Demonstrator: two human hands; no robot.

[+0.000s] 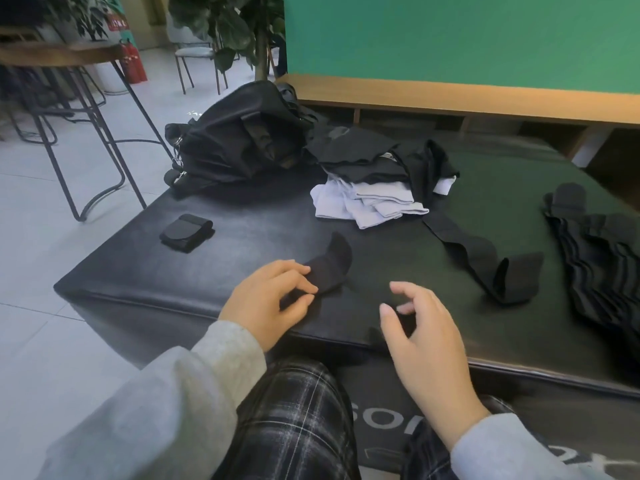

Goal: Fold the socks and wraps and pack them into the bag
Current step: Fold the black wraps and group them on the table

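A black sock (330, 266) lies near the front edge of the black padded mat (242, 237). My left hand (273, 299) pinches its near end between thumb and fingers. My right hand (420, 337) hovers to the right of the sock, fingers spread and curled, holding nothing. A folded black wrap (187, 232) rests on the mat's left side. A long black wrap (485, 261) lies unrolled to the right. A pile of white and black socks and cloths (377, 181) sits mid-mat. The black bag (239, 140) stands at the back left.
More black wraps (599, 258) are heaped at the right edge. A wooden bench (450, 98) and a green wall stand behind the mat. Metal stools (86, 133) and a tiled floor are on the left. My plaid-trousered knees are under the hands.
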